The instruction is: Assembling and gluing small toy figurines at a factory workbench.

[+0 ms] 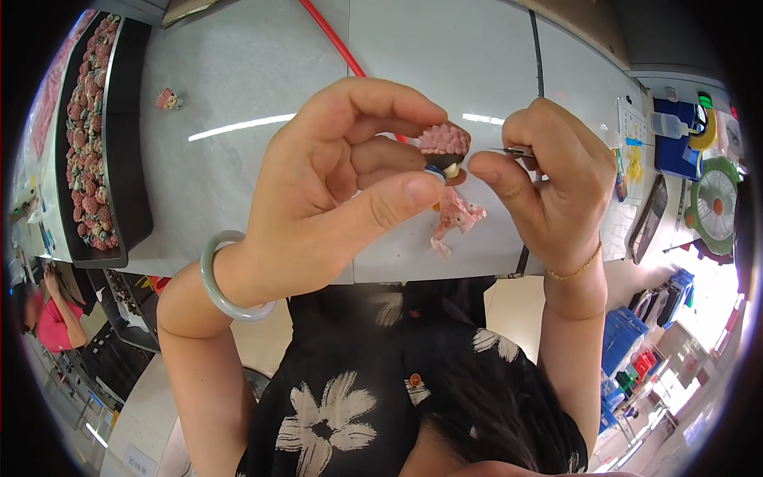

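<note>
Between the thumb and fingers of my left hand (pixel 318 191) is a small figurine (pixel 443 140) with a pink, bumpy top, a dark band and a cream part below. Close to its right side, my right hand (pixel 560 175) pinches a thin pointed metal tool (pixel 510 151). The tool's tip points left at the figurine; I cannot tell whether it touches. On the table under my hands lies a crumpled pink scrap (pixel 459 219), partly covered by my left hand.
A black tray (pixel 131 159) full of pink figurines stands at the left. One loose figurine (pixel 168 99) lies beside it. A red rod (pixel 334 40) crosses the far table. At the right are a squeeze bottle (pixel 669 125), a dark flat object (pixel 648 219) and a green fan (pixel 715 205).
</note>
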`<state>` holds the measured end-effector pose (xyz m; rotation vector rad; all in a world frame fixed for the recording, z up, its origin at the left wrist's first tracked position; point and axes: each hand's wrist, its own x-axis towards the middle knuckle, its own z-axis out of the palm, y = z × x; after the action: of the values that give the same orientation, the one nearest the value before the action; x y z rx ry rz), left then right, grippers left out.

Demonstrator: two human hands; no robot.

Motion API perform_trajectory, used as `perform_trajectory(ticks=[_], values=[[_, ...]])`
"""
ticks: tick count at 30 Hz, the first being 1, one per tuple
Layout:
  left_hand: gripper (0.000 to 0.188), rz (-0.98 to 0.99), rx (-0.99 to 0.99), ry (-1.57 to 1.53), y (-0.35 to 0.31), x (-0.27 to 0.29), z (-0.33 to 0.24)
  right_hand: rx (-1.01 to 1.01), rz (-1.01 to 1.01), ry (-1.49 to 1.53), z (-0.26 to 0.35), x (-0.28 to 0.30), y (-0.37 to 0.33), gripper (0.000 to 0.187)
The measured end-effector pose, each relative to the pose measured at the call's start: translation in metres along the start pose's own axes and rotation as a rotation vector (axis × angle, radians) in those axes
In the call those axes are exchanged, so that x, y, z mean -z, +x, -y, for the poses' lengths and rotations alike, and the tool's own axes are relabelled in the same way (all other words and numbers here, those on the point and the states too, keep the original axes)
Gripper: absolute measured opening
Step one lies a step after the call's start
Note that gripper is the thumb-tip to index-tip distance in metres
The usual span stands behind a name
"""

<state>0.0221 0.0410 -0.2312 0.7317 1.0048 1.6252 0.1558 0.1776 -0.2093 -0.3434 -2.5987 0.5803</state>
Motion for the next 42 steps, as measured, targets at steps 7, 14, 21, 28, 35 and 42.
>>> perform_trajectory(ticks=[7,14,21,28,35,42], values=[[0.045,0.06,-0.006,0.093,0.0,0.001,-0.002,0.032,0.019,0.009,0.001,0.001,-0.001,0.037],[0.045,0.071,0.005,0.113,-0.002,0.003,-0.002,-0.003,0.059,-0.04,0.006,0.002,-0.003,0.036],[0.045,0.069,-0.002,0.11,-0.002,0.002,-0.004,-0.016,0.085,-0.022,0.007,0.003,-0.002,0.034],[0.042,0.087,-0.01,0.096,0.002,0.001,-0.008,-0.031,0.136,0.107,0.006,0.006,0.002,0.031],[0.042,0.075,-0.062,0.111,0.002,0.001,-0.007,0.011,0.001,0.141,0.006,0.01,0.004,0.031],[0.042,0.081,-0.036,0.077,0.001,-0.001,-0.008,-0.005,0.056,0.016,0.004,0.005,0.001,0.037]])
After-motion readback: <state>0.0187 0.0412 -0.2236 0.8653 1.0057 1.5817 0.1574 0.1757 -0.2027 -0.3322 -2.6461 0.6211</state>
